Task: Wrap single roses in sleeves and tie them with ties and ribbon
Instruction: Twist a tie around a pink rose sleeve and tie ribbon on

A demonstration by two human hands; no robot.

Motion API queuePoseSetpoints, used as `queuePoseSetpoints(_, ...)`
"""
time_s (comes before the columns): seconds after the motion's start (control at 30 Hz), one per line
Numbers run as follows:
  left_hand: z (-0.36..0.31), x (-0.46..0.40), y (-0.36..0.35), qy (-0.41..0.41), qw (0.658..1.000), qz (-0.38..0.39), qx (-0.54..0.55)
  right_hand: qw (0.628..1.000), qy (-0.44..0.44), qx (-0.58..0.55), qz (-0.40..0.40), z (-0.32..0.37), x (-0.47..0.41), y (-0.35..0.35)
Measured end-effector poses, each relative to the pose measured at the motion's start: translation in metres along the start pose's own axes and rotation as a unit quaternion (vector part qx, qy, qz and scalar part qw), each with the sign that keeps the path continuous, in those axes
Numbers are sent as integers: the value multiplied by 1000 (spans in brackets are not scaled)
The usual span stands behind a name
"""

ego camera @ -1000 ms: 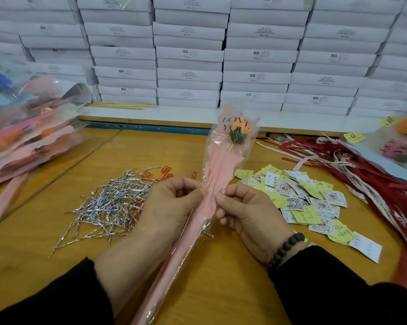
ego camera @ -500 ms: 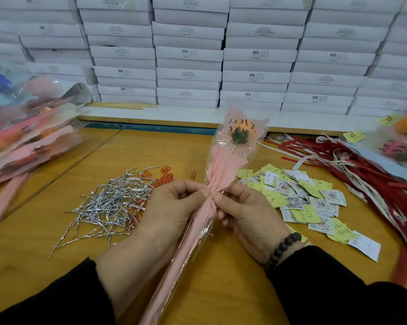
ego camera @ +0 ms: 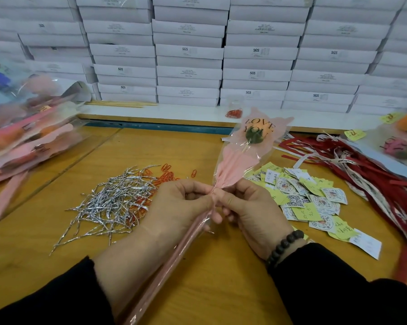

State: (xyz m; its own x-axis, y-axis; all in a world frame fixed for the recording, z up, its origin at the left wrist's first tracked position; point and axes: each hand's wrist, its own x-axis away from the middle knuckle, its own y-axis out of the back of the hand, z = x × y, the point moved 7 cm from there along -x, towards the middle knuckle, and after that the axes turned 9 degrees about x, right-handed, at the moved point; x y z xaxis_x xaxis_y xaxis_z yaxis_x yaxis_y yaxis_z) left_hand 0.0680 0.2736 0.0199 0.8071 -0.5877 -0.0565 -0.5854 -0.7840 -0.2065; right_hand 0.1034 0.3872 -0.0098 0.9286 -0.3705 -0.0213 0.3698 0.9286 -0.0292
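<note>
Finished wrapped roses [ego camera: 26, 139] lie heaped at the left of the wooden table [ego camera: 221, 277], beside silver twist ties [ego camera: 111, 202]. At centre, the left hand [ego camera: 176, 207] and right hand [ego camera: 251, 209] pinch together the gathered neck of a pink sleeve [ego camera: 233, 170] holding one rose [ego camera: 256, 134]. Paper tags [ego camera: 310, 202] and red ribbons [ego camera: 371, 181] lie to the right.

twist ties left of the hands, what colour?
Shiny silver; the twist ties lie loose on the table, clearest in the head view.

pink sleeved rose [ego camera: 251, 146] tilts up-right, pinched at its neck; silver ties [ego camera: 111, 202] heaped left, red ribbon [ego camera: 371, 184] right.
</note>
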Motion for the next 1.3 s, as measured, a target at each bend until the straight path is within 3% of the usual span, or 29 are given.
queuePoseSetpoints(0.17,-15,-3,14,-25,999,-46,-14,998,30,48,-8,9,-1,2)
queuePoseSetpoints(0.27,-18,-7,31,-25,995,-101,9,983,51,177,8,15,1,3)
queuePoseSetpoints(0.4,-17,-9,42,-22,990,-135,20,923,84,368,70,17,7,-16)
queuePoseSetpoints(0.53,-10,-11,38,-9,988,-132,79,833,112,537,67,15,14,-28)
queuePoseSetpoints(0.73,-14,-9,36,-19,991,-124,45,803,118,580,70,18,17,-36)
queuePoseSetpoints(0.8,-14,-10,37,-24,991,-124,34,817,104,565,55,17,15,-31)
queuePoseSetpoints(0.9,-12,-11,40,-26,991,-125,30,884,75,461,-20,19,10,-14)
queuePoseSetpoints(1.03,-7,-11,39,-24,991,-127,25,946,154,257,-126,37,15,2)
queuePoseSetpoints(1.13,-1,-11,31,-17,993,-115,31,963,199,166,-79,45,20,-7)
queuePoseSetpoints(1.3,5,-7,16,-13,997,-76,27,977,174,119,-9,42,18,-21)
